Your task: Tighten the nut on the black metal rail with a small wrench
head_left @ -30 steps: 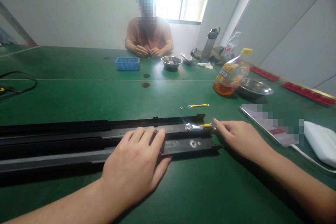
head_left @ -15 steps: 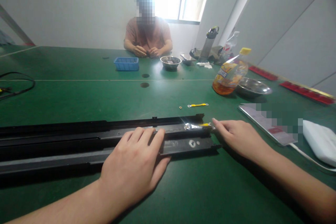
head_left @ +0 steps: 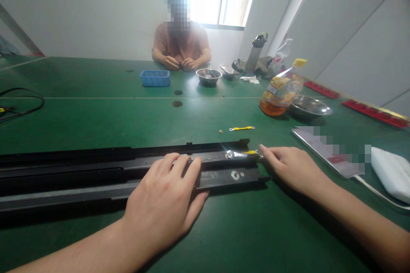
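Long black metal rails [head_left: 137,163] lie side by side across the table. My left hand [head_left: 163,192] is closed over the nearest rails, its fingers across the top and its thumb at the near edge. Closer to the rails' right end, a small silver wrench [head_left: 236,154] has its head over a fastener on the rail. My right hand [head_left: 288,164] pinches the wrench's outer end between thumb and curled fingers. Beside the wrench's handle shows a yellow wire [head_left: 251,152], partly covered. Another yellow wire with ring terminals [head_left: 242,128] and a small ring nut [head_left: 221,131] lie beyond the rails.
On the right are a phone [head_left: 320,149] with a white cable, a white block [head_left: 389,175], a drink bottle [head_left: 282,89] and a steel bowl [head_left: 310,106]. A person [head_left: 181,45] sits opposite, near a blue bin [head_left: 155,78] and a smaller bowl [head_left: 209,76].
Almost nothing differs. The view has shifted very slightly; both hands and the wrench keep their places on the rails.
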Motion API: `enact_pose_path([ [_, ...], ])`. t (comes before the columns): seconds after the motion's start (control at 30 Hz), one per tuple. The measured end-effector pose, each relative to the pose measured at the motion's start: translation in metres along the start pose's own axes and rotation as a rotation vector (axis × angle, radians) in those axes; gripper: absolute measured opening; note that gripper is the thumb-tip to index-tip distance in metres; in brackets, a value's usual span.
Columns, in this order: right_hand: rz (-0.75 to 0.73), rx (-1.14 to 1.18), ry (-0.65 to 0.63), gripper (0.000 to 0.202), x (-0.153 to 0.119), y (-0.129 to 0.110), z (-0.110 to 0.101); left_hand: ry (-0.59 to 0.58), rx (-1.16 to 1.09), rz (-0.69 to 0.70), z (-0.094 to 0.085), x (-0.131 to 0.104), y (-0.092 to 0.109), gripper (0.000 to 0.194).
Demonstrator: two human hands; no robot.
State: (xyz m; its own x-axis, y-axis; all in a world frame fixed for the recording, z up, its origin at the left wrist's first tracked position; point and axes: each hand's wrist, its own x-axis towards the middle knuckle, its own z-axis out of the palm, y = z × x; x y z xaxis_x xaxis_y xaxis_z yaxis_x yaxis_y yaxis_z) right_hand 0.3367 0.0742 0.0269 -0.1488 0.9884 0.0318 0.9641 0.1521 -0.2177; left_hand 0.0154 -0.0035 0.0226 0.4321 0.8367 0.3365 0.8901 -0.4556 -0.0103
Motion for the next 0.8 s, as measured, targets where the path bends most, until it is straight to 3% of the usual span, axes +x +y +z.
enact_pose_path([
  [0.8, 0.014, -0.012, -0.011, 0.066, 0.0004, -0.0012, -0.0008, 0.014, -0.009, 0.002, 0.0010, -0.0021, -0.0002, 0.048],
])
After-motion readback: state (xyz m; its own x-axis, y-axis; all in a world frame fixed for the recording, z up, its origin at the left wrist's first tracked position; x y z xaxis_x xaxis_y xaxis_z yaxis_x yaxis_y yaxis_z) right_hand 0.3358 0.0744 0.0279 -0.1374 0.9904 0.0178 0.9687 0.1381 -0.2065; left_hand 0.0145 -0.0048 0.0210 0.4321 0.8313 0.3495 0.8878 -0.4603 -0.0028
